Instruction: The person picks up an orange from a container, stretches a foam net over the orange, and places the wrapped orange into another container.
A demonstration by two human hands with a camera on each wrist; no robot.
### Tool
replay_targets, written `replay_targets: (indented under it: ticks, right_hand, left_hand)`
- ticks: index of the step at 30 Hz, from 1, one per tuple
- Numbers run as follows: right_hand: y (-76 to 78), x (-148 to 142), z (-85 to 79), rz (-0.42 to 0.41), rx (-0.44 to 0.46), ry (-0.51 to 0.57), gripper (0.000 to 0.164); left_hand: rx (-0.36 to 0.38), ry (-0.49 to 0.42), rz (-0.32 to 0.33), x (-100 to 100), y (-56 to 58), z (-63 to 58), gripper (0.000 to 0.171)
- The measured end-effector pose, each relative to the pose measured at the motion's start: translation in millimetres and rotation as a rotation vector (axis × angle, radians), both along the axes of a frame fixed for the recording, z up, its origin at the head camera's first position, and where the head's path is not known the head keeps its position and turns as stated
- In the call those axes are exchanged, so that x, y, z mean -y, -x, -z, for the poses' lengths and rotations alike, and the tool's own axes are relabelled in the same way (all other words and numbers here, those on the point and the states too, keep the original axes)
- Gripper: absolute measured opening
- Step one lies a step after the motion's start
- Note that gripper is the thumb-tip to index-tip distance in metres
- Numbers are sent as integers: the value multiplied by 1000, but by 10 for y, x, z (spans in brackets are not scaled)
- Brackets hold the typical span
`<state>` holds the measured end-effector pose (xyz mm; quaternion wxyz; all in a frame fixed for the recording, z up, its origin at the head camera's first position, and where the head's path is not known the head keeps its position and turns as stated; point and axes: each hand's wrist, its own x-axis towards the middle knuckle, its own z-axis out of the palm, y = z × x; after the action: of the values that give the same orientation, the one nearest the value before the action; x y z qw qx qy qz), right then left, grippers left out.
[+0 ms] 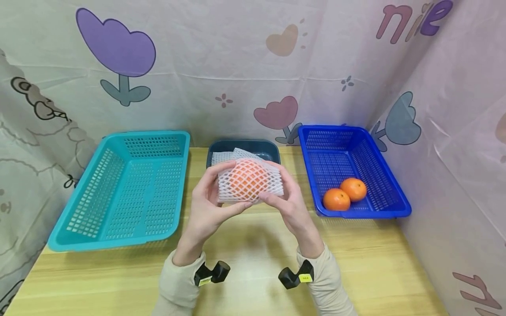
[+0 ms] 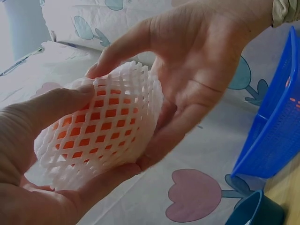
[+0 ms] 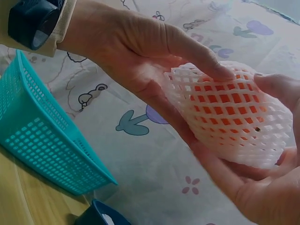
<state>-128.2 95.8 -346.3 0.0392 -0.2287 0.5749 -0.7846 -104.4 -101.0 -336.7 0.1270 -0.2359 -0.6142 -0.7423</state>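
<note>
Both hands hold an orange wrapped in a white foam net sleeve, raised over the table. My left hand grips the left end, its thumb along the lower edge and its fingers behind. At the opposite end my right hand grips the sleeve, thumb pressing on the front. Orange skin shows through the mesh in the left wrist view. From the right wrist view, both thumbs lie on the net, close to each other, and a small dark spot on the fruit shows through it.
At the left stands a turquoise basket with nothing in it. A small dark teal bin behind the hands holds more white foam nets. To the right, a blue basket contains two bare oranges. Printed curtains enclose the table.
</note>
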Motion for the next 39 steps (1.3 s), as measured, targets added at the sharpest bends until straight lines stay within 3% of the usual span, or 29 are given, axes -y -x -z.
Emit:
replay_targets:
  ticks: [13, 23, 28, 39]
  right_hand:
    - [2, -33, 70, -5, -50, 30, 68]
    - [-4, -34, 87, -26, -83, 60, 74]
    - [1, -37, 92, -46, -112, 63, 74]
    - [11, -49, 122, -69, -125, 48, 76]
  left_hand:
    - [-14, 29, 59, -19, 15, -8, 90]
    - [128, 20, 34, -1, -11, -19, 68]
    - [181, 22, 31, -4, -3, -6, 67]
    - [155, 34, 3, -7, 7, 16, 70]
